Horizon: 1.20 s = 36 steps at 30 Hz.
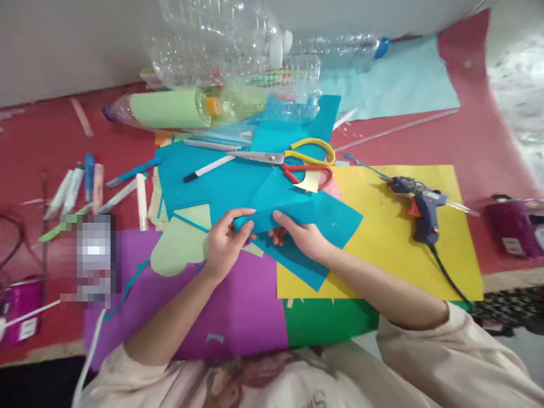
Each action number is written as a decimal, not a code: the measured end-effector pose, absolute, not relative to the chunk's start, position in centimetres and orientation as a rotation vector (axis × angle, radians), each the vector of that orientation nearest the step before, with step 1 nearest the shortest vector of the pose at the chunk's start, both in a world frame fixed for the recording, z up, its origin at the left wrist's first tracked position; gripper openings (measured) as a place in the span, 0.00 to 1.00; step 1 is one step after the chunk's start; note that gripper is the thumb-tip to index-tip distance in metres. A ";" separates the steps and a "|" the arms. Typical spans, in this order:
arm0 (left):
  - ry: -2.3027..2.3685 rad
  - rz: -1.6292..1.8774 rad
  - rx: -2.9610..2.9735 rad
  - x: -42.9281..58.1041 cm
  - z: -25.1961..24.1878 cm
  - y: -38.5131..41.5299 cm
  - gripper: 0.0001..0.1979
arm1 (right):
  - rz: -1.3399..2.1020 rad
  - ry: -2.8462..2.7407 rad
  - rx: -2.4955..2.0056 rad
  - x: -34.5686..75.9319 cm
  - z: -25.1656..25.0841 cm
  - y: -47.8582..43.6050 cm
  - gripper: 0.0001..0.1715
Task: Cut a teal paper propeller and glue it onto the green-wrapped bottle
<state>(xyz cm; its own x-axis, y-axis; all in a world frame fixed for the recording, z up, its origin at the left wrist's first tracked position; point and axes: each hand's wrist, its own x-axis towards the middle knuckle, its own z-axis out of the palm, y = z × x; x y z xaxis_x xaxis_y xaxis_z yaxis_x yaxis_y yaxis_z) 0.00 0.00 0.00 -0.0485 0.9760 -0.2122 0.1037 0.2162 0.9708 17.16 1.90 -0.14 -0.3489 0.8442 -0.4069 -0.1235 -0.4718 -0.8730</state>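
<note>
A narrow strip of blue paper (293,214) is stretched between my two hands. At its left end, my left hand (227,241) pinches it between thumb and fingers. My right hand (308,238) grips it near the middle, thumb on top and fingers curled beneath. Under my right hand lies a larger blue sheet (340,218), turned at an angle. Just beyond the strip rest scissors (272,157) with one yellow and one red handle, a pale paper scrap (309,182) lying over the red one. A light green paper cutout (181,243) is beside my left hand.
A glue gun (425,209) lies on a yellow sheet (382,266) at right, its cord running toward me. Clear plastic bottles (221,45) crowd the back. Several markers (70,190) are at left. Purple paper (250,306) and green paper (327,326) cover the near side.
</note>
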 end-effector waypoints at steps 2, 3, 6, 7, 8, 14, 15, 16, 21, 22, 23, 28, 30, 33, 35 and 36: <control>1.405 1.024 1.132 0.2 0.1 0.0 0.18 | 1.847 -1.074 -1.221 17.1 -0.3 1.7 0.37; 1.403 1.026 1.145 0.2 0.1 0.0 0.17 | 1.833 -1.095 -1.225 17.1 -0.4 1.7 0.36; 1.402 1.026 1.183 0.4 0.4 0.0 0.17 | 1.810 -1.129 -1.232 17.2 -0.5 1.6 0.35; 1.403 1.028 1.194 0.4 0.5 0.0 0.16 | 1.813 -1.127 -1.229 17.2 -0.4 1.6 0.34; 1.405 1.030 1.202 0.4 0.6 0.0 0.16 | 1.817 -1.120 -1.222 17.2 -0.4 1.6 0.34; 1.413 1.026 1.224 0.6 0.5 -0.1 0.16 | 1.841 -1.054 -1.206 17.3 -0.3 1.5 0.33; 1.410 1.029 1.215 0.6 0.5 -0.1 0.17 | 1.849 -1.045 -1.207 17.3 -0.3 1.5 0.33; 1.407 1.040 1.204 0.6 0.4 -0.1 0.17 | 1.857 -1.040 -1.207 17.3 -0.3 1.5 0.33; 1.349 1.129 1.191 0.5 0.6 0.1 0.17 | 1.824 -1.020 -1.204 17.6 -0.4 1.6 0.32; 1.347 1.146 1.189 0.4 0.7 0.1 0.16 | 1.812 -1.019 -1.203 17.7 -0.4 1.7 0.31; 1.354 1.159 1.185 0.3 0.7 0.2 0.16 | 1.806 -1.019 -1.203 17.8 -0.4 1.7 0.31; 1.406 1.187 1.162 0.1 0.8 0.3 0.19 | 1.798 -0.997 -1.225 18.1 -0.4 1.7 0.32; 1.399 1.195 1.173 0.1 0.8 0.3 0.20 | 1.790 -0.989 -1.229 18.1 -0.4 1.7 0.31; 1.378 1.205 1.222 0.1 0.7 0.3 0.17 | 1.792 -0.982 -1.230 18.1 -0.3 1.7 0.31; 1.369 1.206 1.256 0.0 0.4 0.4 0.15 | 1.793 -0.977 -1.235 18.1 -0.2 1.8 0.31; 1.361 1.215 1.283 -0.1 0.3 0.4 0.14 | 1.793 -0.974 -1.238 18.1 -0.2 1.8 0.31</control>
